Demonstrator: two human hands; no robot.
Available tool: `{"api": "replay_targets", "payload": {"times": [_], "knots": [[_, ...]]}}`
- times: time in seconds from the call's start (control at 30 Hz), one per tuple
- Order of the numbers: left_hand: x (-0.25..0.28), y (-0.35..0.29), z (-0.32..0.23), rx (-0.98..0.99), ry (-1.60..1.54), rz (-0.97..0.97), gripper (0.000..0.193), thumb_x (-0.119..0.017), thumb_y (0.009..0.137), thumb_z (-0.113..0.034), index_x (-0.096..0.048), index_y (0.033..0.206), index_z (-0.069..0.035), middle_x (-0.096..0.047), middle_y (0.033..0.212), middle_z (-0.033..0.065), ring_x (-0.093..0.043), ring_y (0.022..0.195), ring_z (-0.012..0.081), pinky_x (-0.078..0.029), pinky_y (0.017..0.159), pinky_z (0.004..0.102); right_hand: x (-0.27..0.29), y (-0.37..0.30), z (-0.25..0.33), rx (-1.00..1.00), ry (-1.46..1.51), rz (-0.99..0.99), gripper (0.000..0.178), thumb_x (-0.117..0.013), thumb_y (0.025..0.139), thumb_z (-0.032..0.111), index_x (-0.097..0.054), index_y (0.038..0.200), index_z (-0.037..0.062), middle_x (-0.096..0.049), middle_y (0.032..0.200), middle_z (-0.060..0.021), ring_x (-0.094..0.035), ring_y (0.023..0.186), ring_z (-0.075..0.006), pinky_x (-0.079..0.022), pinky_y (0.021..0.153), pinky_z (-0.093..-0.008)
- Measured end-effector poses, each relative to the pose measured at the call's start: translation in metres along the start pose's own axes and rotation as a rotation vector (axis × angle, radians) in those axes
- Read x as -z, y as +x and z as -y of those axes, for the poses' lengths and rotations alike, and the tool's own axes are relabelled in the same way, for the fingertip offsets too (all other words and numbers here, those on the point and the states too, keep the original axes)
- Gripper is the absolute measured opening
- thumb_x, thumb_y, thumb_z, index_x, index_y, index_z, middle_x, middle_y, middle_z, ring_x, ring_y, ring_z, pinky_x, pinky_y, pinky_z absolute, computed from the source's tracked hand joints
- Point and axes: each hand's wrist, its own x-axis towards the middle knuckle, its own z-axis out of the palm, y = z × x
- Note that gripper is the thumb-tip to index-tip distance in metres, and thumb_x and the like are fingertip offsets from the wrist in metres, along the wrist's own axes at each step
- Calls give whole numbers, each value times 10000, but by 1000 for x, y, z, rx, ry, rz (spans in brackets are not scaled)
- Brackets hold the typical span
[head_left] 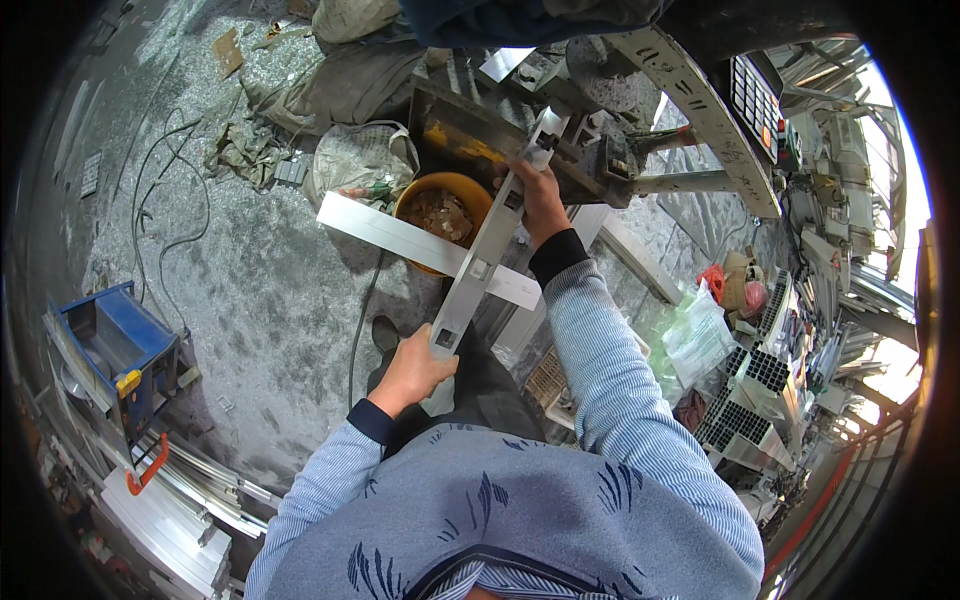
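Observation:
A long silver metal profile [483,255] with several cut-out slots slants across the middle, and I hold it with both hands. At its near end my left hand [415,372] is closed round it. Closer to the far end my right hand [541,200] grips it, some of the fingers hidden behind the metal. The profile's far tip lies over or beside a dark machine [455,125]; whether they touch I cannot tell. Beneath the profile crosses a flat pale metal bar [385,232], passing above a yellow bucket [407,205] with broken scrap inside.
A blue metal stand [130,325] with an orange handle [150,465] is at the left. Black cable [140,205] lies across the dusty floor. Metal lengths [170,530] lie lower left. A marked board [700,115] with a calculator [755,105] juts in upper right; profiles are piled right.

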Motion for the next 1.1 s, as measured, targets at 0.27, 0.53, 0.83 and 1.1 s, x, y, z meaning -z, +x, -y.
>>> {"api": "replay_targets", "payload": {"times": [0.27,0.53,0.83,1.1], "knots": [[-1,1,3,-7,-55,-2,373,-748,812,-182,-579,1024,76,-687,763,202,-714,692,294,-555,649,405,0,-6,2,15,-16,7,282,-691,949,253,-574,1120,62,-676,982,-74,-668,846,-188,-563,731,-371],[-2,1,6,-33,-16,-19,370,-745,809,-183,-571,1004,78,-681,746,211,-715,678,298,-552,643,409,-1,-7,3,20,-31,12,268,-687,948,255,-585,1104,62,-676,937,-71,-665,806,-192,-560,706,-364],[-4,0,4,-23,18,-49,369,-744,797,-190,-595,1010,72,-700,841,258,-725,805,396,-561,753,442,-3,-11,7,3,124,103,166,-681,938,194,-611,1000,57,-650,872,-70,-667,775,-199,-556,652,-364],[-8,2,8,-77,51,-75,376,-745,798,-184,-606,1043,65,-695,854,239,-699,789,352,-549,732,426,4,-8,5,-5,113,140,179,-633,998,246,-633,996,67,-668,835,-43,-677,769,-208,-561,731,-361]]}}
